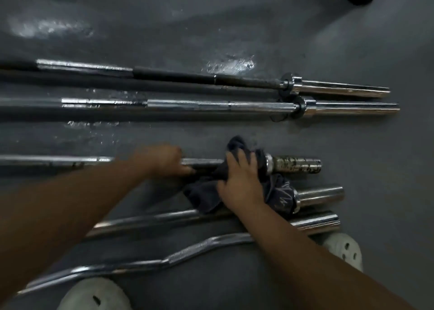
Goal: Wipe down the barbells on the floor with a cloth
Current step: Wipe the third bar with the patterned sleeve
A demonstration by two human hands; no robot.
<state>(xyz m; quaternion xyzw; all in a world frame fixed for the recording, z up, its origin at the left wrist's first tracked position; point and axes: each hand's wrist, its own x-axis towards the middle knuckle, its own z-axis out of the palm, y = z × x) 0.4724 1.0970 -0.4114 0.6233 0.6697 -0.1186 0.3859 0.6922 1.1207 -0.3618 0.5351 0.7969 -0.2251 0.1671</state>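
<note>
Working on the 3rd barbell (58, 160) of 5 laid side by side on the floor (234, 15), counted from 12 o'clock. Gripping its shaft with the left hand (162, 160), fingers curled right round the steel, apparently to steady it. Just to 3 o'clock of that, pressing a dark cloth (202, 197) over the shaft beside the collar with the right hand (239, 180), fingers spread and bent over the fabric, loose folds trailing toward 5 o'clock onto the next bar. Probably near halfway, judging by position. Toward 12 o'clock, a black-shafted barbell (173, 75) and a chrome barbell (187, 106), both bright, with wet-looking streaks (230, 64) on the floor around them: likely done, though impossible to confirm. At 3 o'clock of the cloth, a speckled sleeve (298, 165), blotchy and seemingly not yet wiped. Toward 6 o'clock, a straight barbell (145, 222) and a curl bar (178, 254), showing no sign of wiping either way, most likely left to do. Pale shoe (345, 251) at 5 o'clock, beside the bar ends.
</note>
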